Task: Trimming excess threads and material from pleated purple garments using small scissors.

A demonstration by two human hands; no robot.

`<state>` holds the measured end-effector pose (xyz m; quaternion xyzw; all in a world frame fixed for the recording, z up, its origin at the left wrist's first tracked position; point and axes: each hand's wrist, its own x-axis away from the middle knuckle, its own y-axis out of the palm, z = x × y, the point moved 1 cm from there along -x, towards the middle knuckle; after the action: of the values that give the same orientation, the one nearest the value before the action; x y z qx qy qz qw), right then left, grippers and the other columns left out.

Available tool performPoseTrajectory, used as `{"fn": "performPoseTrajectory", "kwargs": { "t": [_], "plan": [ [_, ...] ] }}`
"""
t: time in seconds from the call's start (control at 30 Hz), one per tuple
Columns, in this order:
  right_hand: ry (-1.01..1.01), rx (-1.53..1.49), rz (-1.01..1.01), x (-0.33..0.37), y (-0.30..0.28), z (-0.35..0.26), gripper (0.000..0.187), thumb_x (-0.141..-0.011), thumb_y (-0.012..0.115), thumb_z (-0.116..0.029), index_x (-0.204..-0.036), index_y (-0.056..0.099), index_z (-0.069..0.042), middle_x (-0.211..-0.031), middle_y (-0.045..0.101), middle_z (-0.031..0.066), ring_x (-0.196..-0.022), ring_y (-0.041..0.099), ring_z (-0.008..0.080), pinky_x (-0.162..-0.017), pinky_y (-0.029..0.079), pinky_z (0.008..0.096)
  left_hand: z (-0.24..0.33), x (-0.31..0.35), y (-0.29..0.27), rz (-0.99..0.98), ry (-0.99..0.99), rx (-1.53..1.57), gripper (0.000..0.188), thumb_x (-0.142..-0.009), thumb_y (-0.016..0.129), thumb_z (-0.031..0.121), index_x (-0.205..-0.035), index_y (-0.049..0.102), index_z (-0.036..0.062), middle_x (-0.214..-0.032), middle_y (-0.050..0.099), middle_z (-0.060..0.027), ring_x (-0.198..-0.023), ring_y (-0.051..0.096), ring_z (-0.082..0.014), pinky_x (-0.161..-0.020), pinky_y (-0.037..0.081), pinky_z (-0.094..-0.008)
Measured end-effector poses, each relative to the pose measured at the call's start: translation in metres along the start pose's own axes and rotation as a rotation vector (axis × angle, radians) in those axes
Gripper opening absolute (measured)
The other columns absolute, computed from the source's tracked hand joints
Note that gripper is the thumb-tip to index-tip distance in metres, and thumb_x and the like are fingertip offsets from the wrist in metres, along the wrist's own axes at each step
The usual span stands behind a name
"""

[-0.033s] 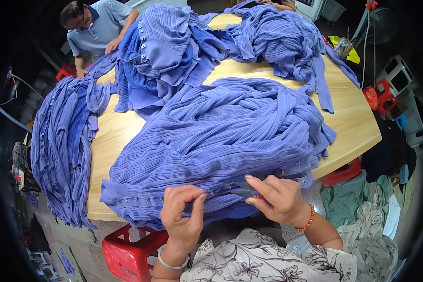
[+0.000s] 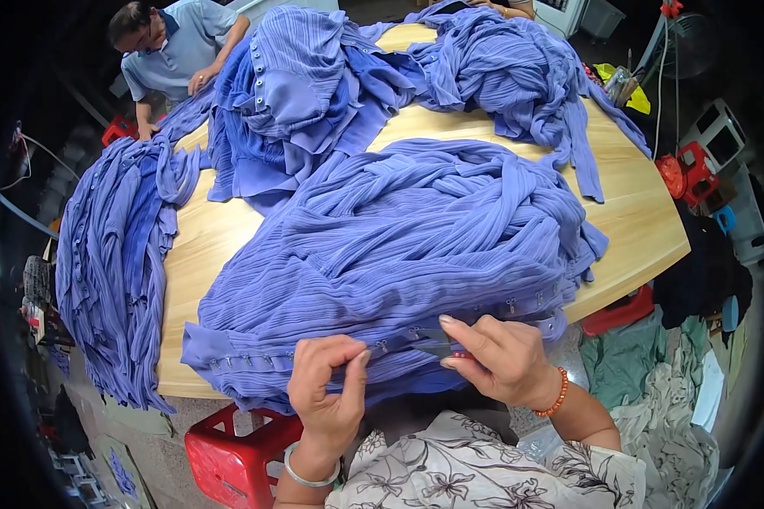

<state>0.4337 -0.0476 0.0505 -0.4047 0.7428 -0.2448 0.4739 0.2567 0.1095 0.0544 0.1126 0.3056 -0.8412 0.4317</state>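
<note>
A blue-violet ribbed garment (image 2: 399, 229) lies heaped in front of me, a row of small metal fasteners along its near edge. Just over that edge, my left hand (image 2: 327, 382) is closed in a pinch; whatever lies between thumb and forefinger is too fine to make out. My right hand (image 2: 501, 360) grips small thread snips (image 2: 435, 347) between thumb and fingers. Their dark blades point left toward my left hand, close above the fastener strip. Part of the snips is hidden inside my palm.
More blue-violet garments (image 2: 115, 254) hang over the table's left side, with further heaps (image 2: 492, 76) at the back. A person (image 2: 178, 51) handles cloth at the far left. A red stool (image 2: 229, 458) stands below the wooden table (image 2: 637, 229); cloth lies on the floor at right.
Both hands stay almost in place. The snips and my right fingers have shifted very slightly left, and the person at the far left has moved a hand a little.
</note>
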Motion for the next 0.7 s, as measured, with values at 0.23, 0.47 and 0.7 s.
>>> {"fn": "performPoseTrajectory", "kwargs": {
  "t": [0.23,0.47,0.7],
  "plan": [
    [-0.076,0.036,-0.058,-0.015,0.014,-0.012,0.05,-0.081,0.078,-0.024,-0.126,0.064,-0.008,-0.071,0.054,0.0002,-0.054,0.054,0.0154,-0.048,0.042,0.0294,-0.006,0.01,-0.003,0.034,0.045,0.0,0.017,-0.078,0.072,-0.009,-0.09,0.068,0.003,-0.088,0.069,-0.0095,-0.078,0.061,-0.0227,-0.07,0.045,-0.0308],
    [-0.16,0.102,-0.057,-0.025,0.018,-0.022,0.047,-0.08,0.078,-0.022,-0.123,0.067,-0.009,-0.068,0.052,-0.0015,-0.054,0.053,0.0136,-0.047,0.039,0.0285,-0.006,0.016,0.003,0.051,0.223,0.032,0.022,-0.079,0.072,-0.008,-0.096,0.066,0.0041,-0.09,0.069,-0.0103,-0.078,0.061,-0.0229,-0.07,0.047,-0.0318],
    [-0.114,0.075,-0.02,-0.02,0.023,-0.015,0.042,-0.078,0.078,-0.019,-0.118,0.07,-0.01,-0.067,0.053,-0.0016,-0.053,0.053,0.0141,-0.046,0.039,0.0289,0.003,0.026,0.009,-0.11,0.344,0.135,0.034,-0.07,0.075,-0.01,-0.1,0.066,0.0048,-0.092,0.07,-0.009,-0.075,0.064,-0.0242,-0.068,0.05,-0.0332]
  ]
}}
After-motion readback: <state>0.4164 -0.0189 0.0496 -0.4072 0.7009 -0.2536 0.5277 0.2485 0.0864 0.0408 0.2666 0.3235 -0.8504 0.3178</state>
